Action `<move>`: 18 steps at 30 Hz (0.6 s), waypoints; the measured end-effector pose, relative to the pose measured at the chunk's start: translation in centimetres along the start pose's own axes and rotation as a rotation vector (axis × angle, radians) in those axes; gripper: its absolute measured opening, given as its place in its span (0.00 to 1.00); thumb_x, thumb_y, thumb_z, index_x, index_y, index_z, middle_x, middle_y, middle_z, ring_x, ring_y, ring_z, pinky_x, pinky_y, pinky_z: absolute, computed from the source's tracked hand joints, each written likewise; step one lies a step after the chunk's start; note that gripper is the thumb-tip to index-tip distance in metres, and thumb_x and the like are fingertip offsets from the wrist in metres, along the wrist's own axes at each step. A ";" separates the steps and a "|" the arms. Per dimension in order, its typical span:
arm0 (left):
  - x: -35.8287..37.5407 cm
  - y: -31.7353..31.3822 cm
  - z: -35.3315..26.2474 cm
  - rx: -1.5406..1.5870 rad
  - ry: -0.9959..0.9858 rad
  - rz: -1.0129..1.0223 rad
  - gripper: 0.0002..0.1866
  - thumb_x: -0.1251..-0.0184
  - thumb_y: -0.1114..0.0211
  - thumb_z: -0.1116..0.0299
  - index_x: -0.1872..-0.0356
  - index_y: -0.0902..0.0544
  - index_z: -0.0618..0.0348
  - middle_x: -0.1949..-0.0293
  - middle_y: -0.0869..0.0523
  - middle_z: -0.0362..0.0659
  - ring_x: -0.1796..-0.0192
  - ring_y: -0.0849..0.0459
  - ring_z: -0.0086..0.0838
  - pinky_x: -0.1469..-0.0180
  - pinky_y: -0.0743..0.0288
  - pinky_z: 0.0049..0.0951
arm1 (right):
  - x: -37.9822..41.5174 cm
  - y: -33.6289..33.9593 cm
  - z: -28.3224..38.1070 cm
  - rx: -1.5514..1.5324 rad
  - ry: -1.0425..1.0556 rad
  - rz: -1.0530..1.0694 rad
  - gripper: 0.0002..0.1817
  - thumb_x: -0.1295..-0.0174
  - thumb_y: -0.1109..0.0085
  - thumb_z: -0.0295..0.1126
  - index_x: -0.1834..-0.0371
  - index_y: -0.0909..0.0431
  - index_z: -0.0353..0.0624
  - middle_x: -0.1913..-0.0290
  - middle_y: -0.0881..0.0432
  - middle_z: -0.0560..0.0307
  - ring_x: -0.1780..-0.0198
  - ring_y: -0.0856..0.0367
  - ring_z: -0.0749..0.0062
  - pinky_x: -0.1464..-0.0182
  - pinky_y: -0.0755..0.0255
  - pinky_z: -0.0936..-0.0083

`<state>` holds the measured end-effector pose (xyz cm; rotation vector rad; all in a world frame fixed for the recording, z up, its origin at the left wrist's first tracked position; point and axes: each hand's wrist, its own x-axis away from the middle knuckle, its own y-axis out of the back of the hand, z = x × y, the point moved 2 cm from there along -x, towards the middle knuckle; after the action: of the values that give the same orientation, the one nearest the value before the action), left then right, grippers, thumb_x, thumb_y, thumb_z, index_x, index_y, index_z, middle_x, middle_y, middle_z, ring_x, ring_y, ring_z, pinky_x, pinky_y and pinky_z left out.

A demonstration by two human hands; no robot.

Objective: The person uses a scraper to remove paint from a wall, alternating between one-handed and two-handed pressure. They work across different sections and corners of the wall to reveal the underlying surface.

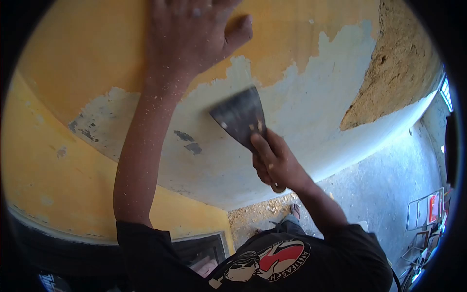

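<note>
Head view: right hand (275,163) grip clenches flat metal scraper (240,115); left hand (192,31) splayed on flaking wall (301,107).

hands: 2, left hand (187,34) and right hand (275,160)
scrapers: 1, scraper (241,117)
walls: 1, wall (301,121) of yellow paint partly stripped
bare plaster patches: 1, plaster patch (396,68)
dark spots on stripped area: 2, dark spots (188,142)
folding chairs: 1, folding chair (424,210)
feet: 1, foot (295,210)
</note>
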<state>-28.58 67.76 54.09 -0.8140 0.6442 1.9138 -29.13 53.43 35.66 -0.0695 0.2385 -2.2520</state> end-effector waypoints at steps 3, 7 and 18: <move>0.1 0.0 0.1 -0.053 -0.009 0.116 0.32 0.33 0.51 0.46 0.29 0.30 0.41 0.23 0.39 0.45 0.21 0.46 0.47 0.24 0.62 0.68 | -0.4 0.4 1.2 0.042 0.071 -0.079 0.17 0.22 0.58 0.43 0.64 0.34 0.41 0.82 0.32 0.62 0.89 0.36 0.81 0.87 0.41 0.80; 0.3 0.2 -0.3 -0.010 0.000 0.021 0.32 0.33 0.50 0.46 0.28 0.30 0.41 0.23 0.39 0.46 0.21 0.46 0.47 0.24 0.62 0.68 | -0.8 0.5 1.3 0.049 0.090 -0.062 0.11 0.22 0.56 0.42 0.54 0.32 0.47 0.83 0.34 0.66 0.89 0.40 0.85 0.88 0.45 0.83; -0.2 0.4 0.2 0.013 0.017 0.066 0.33 0.34 0.50 0.47 0.28 0.31 0.40 0.23 0.39 0.46 0.21 0.46 0.47 0.24 0.62 0.66 | -0.2 0.3 0.0 0.014 -0.002 0.025 0.15 0.21 0.60 0.41 0.59 0.35 0.39 0.83 0.35 0.65 0.87 0.37 0.83 0.86 0.41 0.81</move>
<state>-28.91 67.67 54.42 -0.8108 0.7005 1.9619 -28.83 53.40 35.62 -0.0617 0.2217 -2.2279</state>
